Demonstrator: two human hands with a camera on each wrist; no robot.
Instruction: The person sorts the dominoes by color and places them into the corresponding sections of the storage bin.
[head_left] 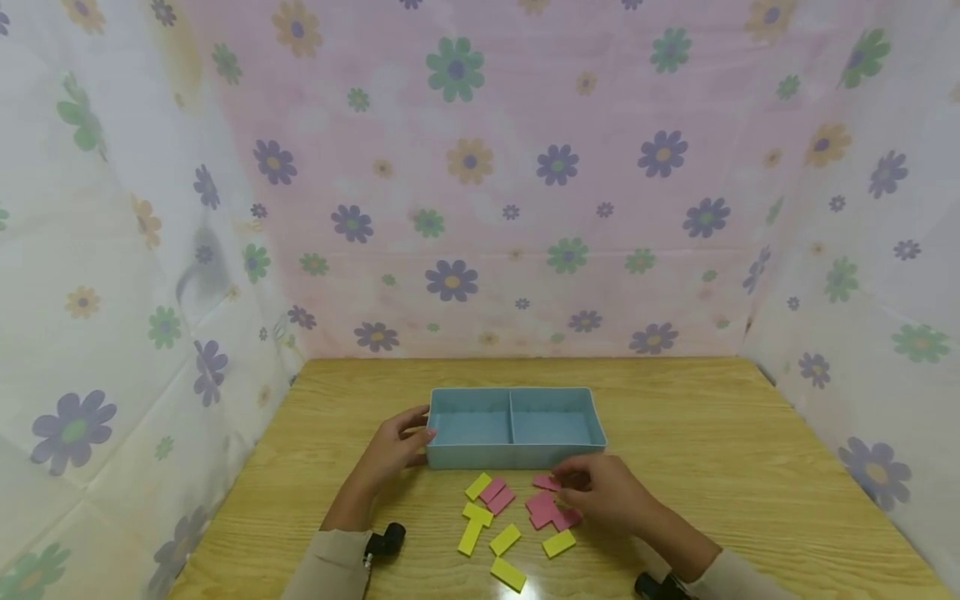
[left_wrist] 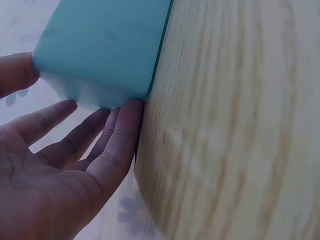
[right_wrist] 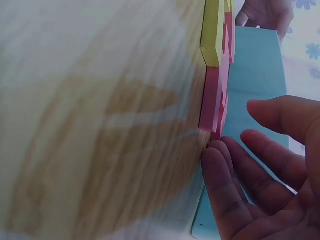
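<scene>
A light blue two-compartment box (head_left: 517, 457) stands on the table, and both compartments look bare inside. My left hand (head_left: 397, 446) touches the box's left end; in the left wrist view the fairly straight fingers (left_wrist: 117, 145) rest on its end wall, with the thumb at a corner. Just in front of the box, my right hand (head_left: 607, 492) hovers beside the pink blocks (head_left: 540, 504). In the right wrist view its thumb and fingers (right_wrist: 220, 180) are apart, with nothing seen between them; the fingertips are close to a pink block (right_wrist: 212, 100). Flat yellow blocks (head_left: 506, 540) lie nearby.
More pink blocks (head_left: 497, 495) lie left of centre, next to a yellow block (head_left: 478, 486). Another yellow block (head_left: 508, 575) is nearest the front. The wooden table (head_left: 675, 417) is enclosed by flowered cloth (head_left: 510, 183) at the back and sides.
</scene>
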